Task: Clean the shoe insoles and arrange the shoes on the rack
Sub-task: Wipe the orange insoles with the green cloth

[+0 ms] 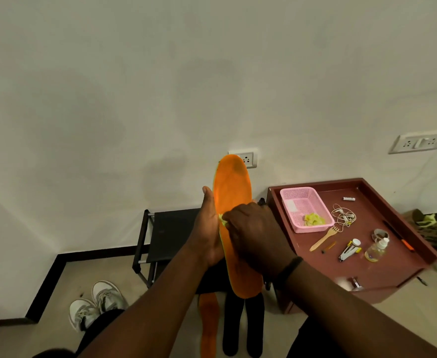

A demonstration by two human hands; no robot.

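My left hand holds an orange insole upright from behind, thumb along its left edge. My right hand grips a small yellow cloth and presses it against the insole's middle. A second orange insole lies on the floor below, beside a pair of black shoes. A black shoe rack stands against the wall behind my hands. Two grey-white sneakers sit on the floor at lower left.
A maroon table at right carries a pink basket with a yellow cloth, earphones, a wooden fork, a clear bottle, clippers and pens. Wall sockets are behind the insole and at far right. Clutter lies on the floor at far right.
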